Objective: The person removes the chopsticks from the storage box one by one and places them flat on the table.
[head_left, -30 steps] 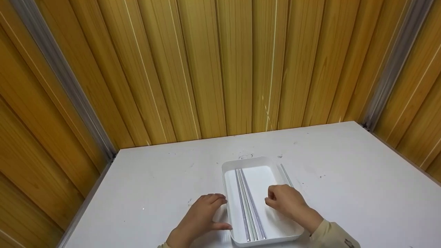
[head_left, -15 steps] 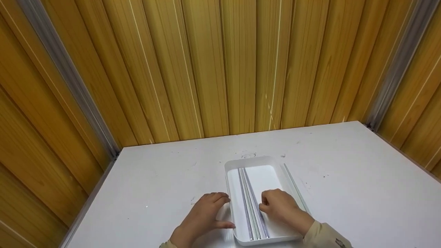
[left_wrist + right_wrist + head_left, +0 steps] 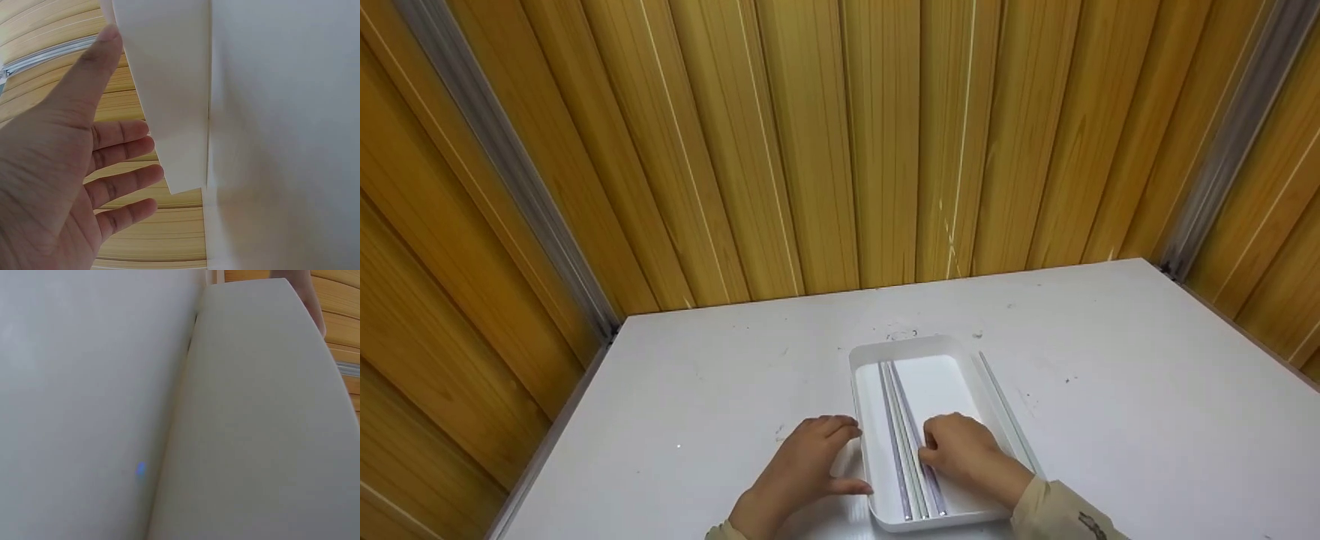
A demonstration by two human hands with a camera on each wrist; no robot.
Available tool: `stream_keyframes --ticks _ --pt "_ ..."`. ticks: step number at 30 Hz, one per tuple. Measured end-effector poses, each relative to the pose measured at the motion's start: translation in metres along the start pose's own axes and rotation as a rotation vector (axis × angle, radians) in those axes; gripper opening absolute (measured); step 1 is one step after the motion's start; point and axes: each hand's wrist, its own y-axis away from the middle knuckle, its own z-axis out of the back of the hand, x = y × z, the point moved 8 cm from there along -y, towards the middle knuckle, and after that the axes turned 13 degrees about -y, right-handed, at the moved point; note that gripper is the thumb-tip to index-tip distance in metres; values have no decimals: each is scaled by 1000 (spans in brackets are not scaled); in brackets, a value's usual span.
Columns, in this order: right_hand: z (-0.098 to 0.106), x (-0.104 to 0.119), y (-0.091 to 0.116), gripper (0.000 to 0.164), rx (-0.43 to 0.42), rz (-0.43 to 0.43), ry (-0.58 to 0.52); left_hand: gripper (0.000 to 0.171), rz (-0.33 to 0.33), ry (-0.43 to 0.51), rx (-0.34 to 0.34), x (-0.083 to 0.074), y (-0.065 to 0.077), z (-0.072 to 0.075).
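Observation:
A white rectangular tray (image 3: 859,390) holds several slim metallic chopsticks lying lengthwise, purple and pale green. My left hand (image 3: 806,459) is at the tray's left side, thumb and fingers extended; in the left wrist view the fingertips reach the outside of the white wall (image 3: 169,107). Over the tray, my right hand (image 3: 960,446) has curled fingers, with thumb and index tip meeting at the rightmost purple chopstick (image 3: 905,405). Its fingertips are partly hidden. In the right wrist view the tray wall (image 3: 253,416) fills the middle and covers the fingers' work.
A pale green chopstick (image 3: 996,390) lies on the white table (image 3: 720,390), just outside the tray's right wall and partly under my right forearm. Wood-patterned panels (image 3: 810,150) stand behind and beside the table, with grey metal posts (image 3: 521,187) at the corners.
My right hand has moved left and slightly down within the tray, from right of the chopsticks onto the rightmost purple one. My left hand stays at the tray's left side.

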Motion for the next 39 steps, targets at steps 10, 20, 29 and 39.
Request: stream_keyframes --ticks 10,20,29,39 --pt "-2 3 -1 19 4 -1 9 66 -12 -16 -19 -1 0 1" --pt "-4 2 -3 24 20 -32 26 66 -5 -8 -13 0 0 1" --pt "-2 -4 -3 24 34 -67 34 65 -5 -9 -5 -1 0 -1" --pt "4 -5 -1 23 0 -52 47 65 -17 -4 -34 -1 1 1"
